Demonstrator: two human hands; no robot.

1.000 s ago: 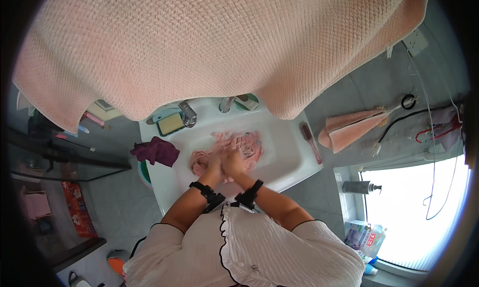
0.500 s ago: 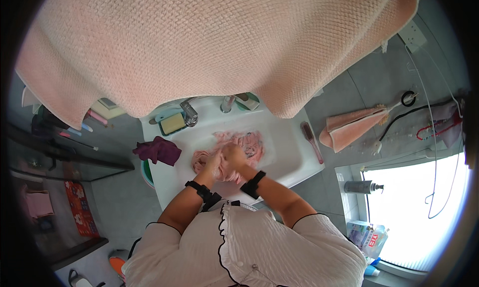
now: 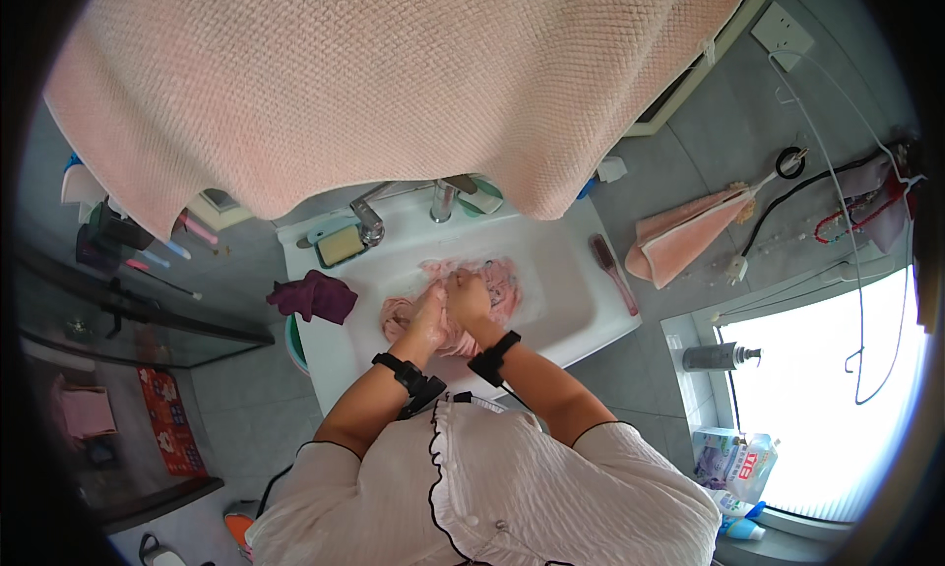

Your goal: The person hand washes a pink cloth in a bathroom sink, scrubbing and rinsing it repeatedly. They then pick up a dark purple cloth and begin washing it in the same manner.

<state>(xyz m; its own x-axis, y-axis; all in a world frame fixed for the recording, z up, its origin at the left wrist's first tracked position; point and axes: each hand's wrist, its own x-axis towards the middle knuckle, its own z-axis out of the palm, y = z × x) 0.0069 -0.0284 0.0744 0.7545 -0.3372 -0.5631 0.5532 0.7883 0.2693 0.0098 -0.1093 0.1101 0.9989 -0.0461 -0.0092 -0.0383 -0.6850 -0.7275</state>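
Observation:
A wet pink garment [image 3: 504, 283] with a darker print on one part lies bunched in the white sink [image 3: 566, 290]. My left hand [image 3: 426, 315] and my right hand [image 3: 469, 297] are close together over its middle. Both are closed on the fabric, with folds spreading out on either side of them. What the fingertips pinch is partly hidden beneath the hands. A black strap circles each of my wrists.
A purple cloth [image 3: 313, 297] hangs over the sink's left rim. By the faucet [image 3: 368, 221] sits a yellow soap bar [image 3: 341, 244] in a dish. A pink-handled brush [image 3: 613, 274] rests on the right rim. A large pink towel [image 3: 325, 94] hangs ahead, above the sink.
My right hand has shifted slightly and turned more knuckles-up against the left one. The view has tilted a little; the garment stays in the same place in the sink.

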